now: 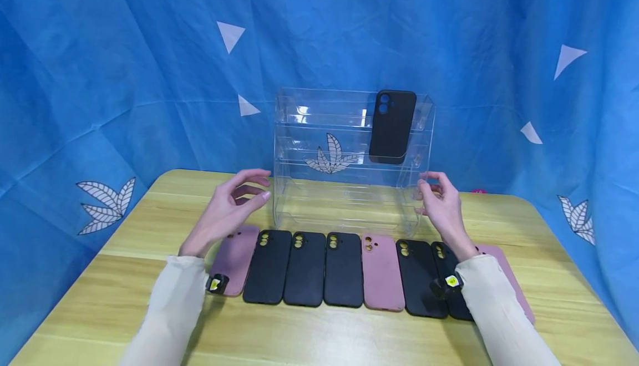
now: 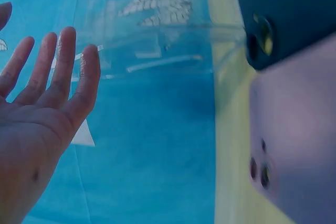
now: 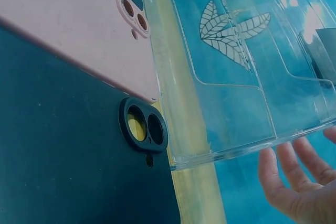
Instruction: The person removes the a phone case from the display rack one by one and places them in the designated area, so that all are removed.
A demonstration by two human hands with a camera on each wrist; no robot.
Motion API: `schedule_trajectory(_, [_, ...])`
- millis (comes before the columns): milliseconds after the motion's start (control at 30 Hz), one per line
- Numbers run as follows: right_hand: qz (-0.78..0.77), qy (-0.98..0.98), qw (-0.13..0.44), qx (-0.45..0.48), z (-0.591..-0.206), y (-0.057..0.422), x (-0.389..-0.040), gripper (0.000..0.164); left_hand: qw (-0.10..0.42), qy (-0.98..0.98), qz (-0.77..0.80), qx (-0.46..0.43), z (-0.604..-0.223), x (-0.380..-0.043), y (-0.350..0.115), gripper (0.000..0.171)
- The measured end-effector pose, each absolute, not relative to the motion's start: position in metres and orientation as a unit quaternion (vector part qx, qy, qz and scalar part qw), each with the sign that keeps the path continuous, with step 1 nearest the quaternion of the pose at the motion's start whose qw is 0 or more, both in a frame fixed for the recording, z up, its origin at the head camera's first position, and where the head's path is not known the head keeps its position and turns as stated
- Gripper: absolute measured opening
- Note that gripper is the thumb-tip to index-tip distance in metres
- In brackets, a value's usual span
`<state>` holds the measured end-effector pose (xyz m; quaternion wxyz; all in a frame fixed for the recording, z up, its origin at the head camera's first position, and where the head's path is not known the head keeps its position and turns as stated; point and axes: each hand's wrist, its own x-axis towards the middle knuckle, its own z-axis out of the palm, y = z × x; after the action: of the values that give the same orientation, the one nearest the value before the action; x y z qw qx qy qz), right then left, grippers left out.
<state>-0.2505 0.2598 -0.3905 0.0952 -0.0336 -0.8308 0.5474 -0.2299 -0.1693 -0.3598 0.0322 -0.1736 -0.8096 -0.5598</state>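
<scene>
A clear acrylic display rack (image 1: 344, 223) with stepped tiers stands on the table. One black phone case (image 1: 393, 127) leans upright on its upper right part. My left hand (image 1: 224, 208) is beside the rack's left side, fingers loosely extended and holding nothing; the left wrist view shows its palm (image 2: 31, 135). At the rack's right side is my right hand (image 1: 441, 205). In the right wrist view its fingertips (image 3: 268, 161) are at the rack's side edge, lightly bent; whether they touch it is hard to tell. Below the hands lies a row of phone cases, including a black case (image 1: 268, 269) and a pink case (image 1: 383, 277).
The row holds several black and pink cases; a pink case (image 1: 239, 260) at the left end and a pink case (image 1: 509, 283) at the right are partly covered by the arms. A blue patterned curtain (image 1: 150, 77) hangs behind the wooden table (image 1: 279, 338).
</scene>
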Motion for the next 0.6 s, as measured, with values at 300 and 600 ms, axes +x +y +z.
schedule_trajectory(300, [0.565, -0.820, 0.091, -0.030, -0.392, 0.260, -0.250, 0.052, 0.068, -0.778, -0.591, -0.203, -0.348, -0.241, -0.134, 0.040])
schedule_trajectory(600, [0.585, -0.806, 0.090, -0.024, -0.395, 0.262, -0.250, 0.056, 0.075, -0.766, -0.600, -0.218, -0.338, -0.253, -0.103, 0.040])
